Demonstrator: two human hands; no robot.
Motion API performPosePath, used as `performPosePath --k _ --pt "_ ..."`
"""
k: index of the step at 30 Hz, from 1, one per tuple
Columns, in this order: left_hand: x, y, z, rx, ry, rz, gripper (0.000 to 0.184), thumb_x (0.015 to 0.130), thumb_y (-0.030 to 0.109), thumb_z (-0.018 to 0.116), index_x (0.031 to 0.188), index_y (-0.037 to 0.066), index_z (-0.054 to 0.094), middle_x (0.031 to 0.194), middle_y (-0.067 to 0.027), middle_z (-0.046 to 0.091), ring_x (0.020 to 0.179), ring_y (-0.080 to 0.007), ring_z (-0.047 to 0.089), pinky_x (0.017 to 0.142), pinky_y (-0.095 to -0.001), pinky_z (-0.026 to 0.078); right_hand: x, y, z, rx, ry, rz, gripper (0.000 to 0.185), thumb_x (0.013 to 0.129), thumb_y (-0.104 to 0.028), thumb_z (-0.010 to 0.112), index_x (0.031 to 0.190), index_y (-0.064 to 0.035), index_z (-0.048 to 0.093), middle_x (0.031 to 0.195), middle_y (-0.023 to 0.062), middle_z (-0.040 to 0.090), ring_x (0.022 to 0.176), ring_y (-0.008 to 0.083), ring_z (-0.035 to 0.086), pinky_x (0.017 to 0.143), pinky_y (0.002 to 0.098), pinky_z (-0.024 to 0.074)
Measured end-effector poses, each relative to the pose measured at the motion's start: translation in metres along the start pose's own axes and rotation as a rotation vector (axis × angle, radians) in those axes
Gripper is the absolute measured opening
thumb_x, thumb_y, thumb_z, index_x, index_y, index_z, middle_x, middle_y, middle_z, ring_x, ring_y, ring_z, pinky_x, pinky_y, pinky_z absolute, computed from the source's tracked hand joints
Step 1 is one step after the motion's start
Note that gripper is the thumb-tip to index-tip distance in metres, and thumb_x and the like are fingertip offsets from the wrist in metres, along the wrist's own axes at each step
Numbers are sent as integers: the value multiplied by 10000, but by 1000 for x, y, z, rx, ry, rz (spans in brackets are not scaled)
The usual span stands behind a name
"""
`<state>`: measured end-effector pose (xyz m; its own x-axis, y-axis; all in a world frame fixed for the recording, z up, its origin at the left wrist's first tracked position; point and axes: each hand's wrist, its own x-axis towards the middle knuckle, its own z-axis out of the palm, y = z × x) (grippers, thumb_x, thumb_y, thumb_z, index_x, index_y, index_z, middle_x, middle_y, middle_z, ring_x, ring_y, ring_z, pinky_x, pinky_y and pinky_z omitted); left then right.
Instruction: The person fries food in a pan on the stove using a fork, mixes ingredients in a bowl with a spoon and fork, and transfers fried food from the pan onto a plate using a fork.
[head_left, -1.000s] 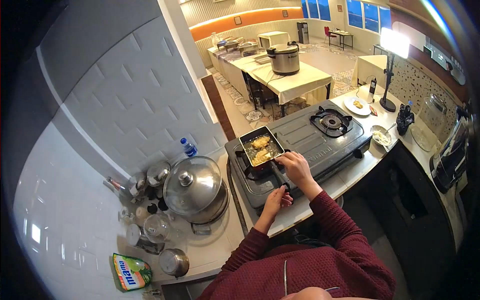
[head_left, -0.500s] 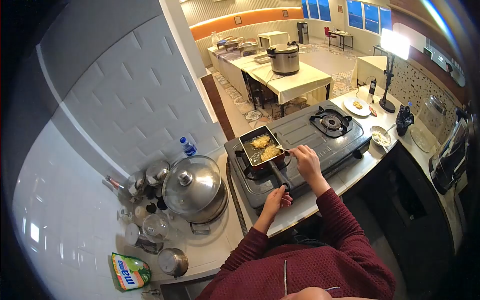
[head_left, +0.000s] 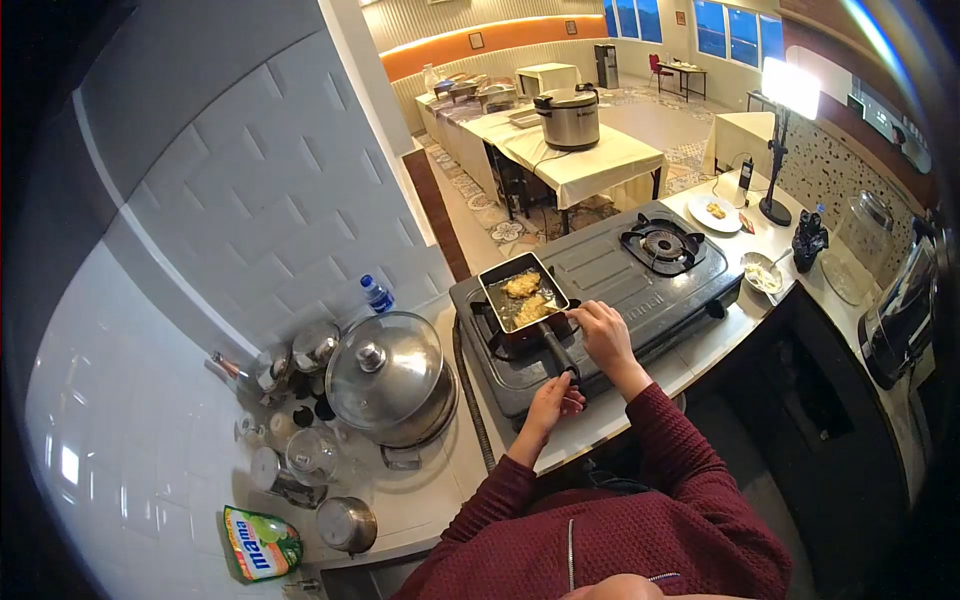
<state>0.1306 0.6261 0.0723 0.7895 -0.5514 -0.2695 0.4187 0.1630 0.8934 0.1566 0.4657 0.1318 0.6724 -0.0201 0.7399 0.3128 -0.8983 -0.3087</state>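
Left hand (head_left: 548,406) pinching pan handle (head_left: 559,352) end, right hand (head_left: 604,338) apparently pinching a barely visible utensil (head_left: 572,304); centre-frame pan (head_left: 492,292) looks stiff, lightish, best held by handle, fried pieces (head_left: 521,285) likely slippery, fragile.

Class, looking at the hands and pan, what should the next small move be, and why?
Probably settle the left hand further round the handle: it seems to hold only the end, while the right hand is at the pan's right corner by the fried food, where a push might swing the pan.
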Motion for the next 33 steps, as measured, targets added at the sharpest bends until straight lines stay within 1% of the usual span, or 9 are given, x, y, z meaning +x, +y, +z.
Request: performPosePath --k 14,17,28,31,33 --pt "2 -3 -2 24 -1 14 399 907 421 476 880 27 538 747 -102 623 620 -156 599 571 -244 475 -1 -8 1 14 -26 -47 162 743 -58 508 845 -91 630 826 30 581 808 219 565 713 332 453" --pt "0 -1 1 19 17 8 398 907 420 476 884 27 537 748 -100 622 618 -154 599 567 -248 479 -1 -3 2 24 -42 -17 166 740 -58 508 849 -91 628 820 35 572 815 221 562 716 335 455" --pt "-3 2 2 17 16 3 418 900 434 483 905 19 529 750 -99 617 619 -152 593 583 -254 490 2 8 -8 -9 15 8 178 728 -40 504 846 -87 627 801 45 565 812 231 564 712 341 458" --pt "-1 -1 0 28 -8 0 402 909 440 456 918 47 543 771 -68 617 660 -145 601 613 -262 488 2 8 -10 -16 36 26 178 728 -42 503 850 -85 625 800 49 566 812 235 566 711 344 459" --pt "2 -5 -3 11 -29 15 402 910 437 454 923 44 540 771 -76 617 662 -151 601 614 -265 490 2 7 -11 -27 33 37 175 730 -45 503 850 -83 624 803 50 567 815 236 566 709 346 459"
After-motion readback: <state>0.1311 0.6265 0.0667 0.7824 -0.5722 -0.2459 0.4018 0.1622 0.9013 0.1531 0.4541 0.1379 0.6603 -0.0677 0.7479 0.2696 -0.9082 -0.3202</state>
